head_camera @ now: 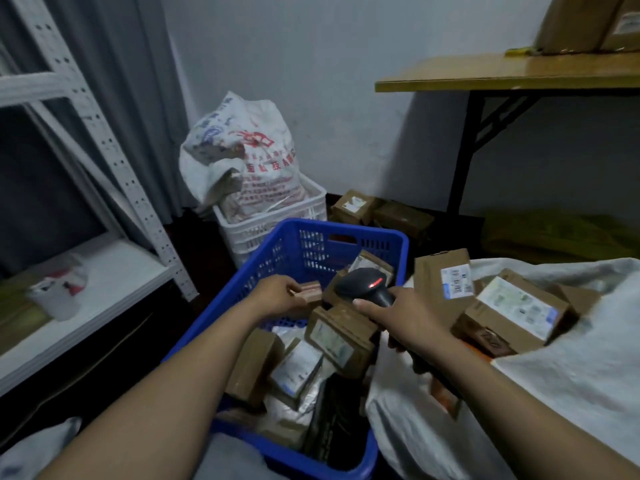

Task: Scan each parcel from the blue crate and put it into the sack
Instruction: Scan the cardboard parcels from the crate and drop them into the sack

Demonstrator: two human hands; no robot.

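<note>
1. The left hand [282, 296] reaches into the blue crate [277, 261]. Its thumb and fingers pinch a small brown parcel [309, 294] over the crate's far half.
2. The right hand [407, 318] is wrapped round the handle of a black scanner [365, 284], with the index finger lying straight along it. A red light glows on the scanner's head, just beside the held parcel.
3. Other labelled boxes [337, 336] and padded bags lie heaped in the crate under both hands.
4. The white sack [571, 375] sits open just right of the crate and holds several cardboard cartons [512, 311].
5. Behind the blue crate, a white crate [270, 230] carries a printed bag [249, 157]. A wooden desk [502, 72] stands at upper right and a white shelf [104, 282] at left.
</note>
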